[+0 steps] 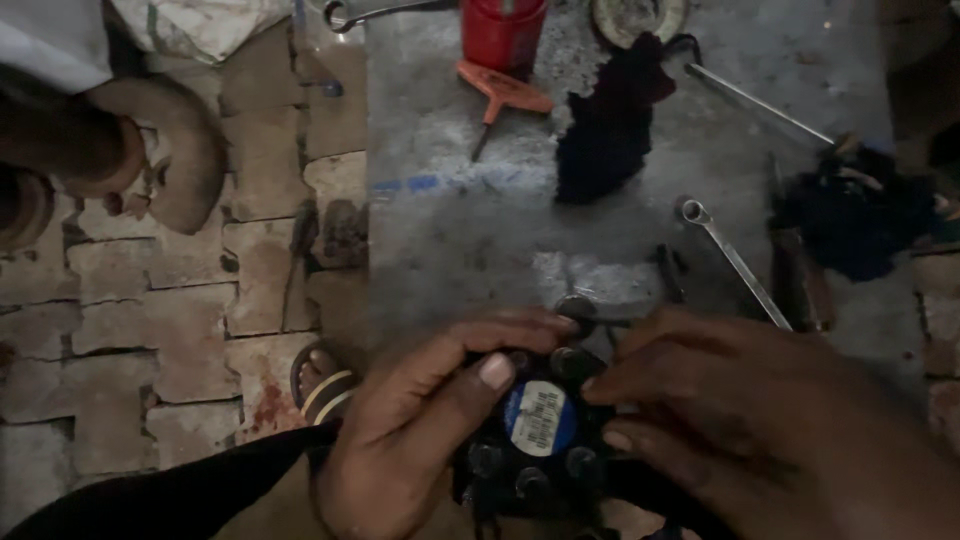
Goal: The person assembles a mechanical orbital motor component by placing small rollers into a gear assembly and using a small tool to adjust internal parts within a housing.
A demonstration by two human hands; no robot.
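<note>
You cupped the black unit (pixel 535 430) at 6 o'clock on the surface (pixel 480 230): left hand (pixel 420 420) gripping its side, right hand (pixel 740 410) fingertips pinching a bolt. Steady the body, turn squarely.

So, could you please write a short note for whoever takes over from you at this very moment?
Left hand: grips the left side of the black round part, thumb laid across its top by the blue label.
Right hand: on the part's right side, fingertips at its top edge.
The part sits low at the near edge of the grey sheet. Several bolts show around the label; whether they are tight cannot be told.
Within reach: ring spanner to the right, orange screwdriver and red can at the far side, dark rag in the middle.
</note>
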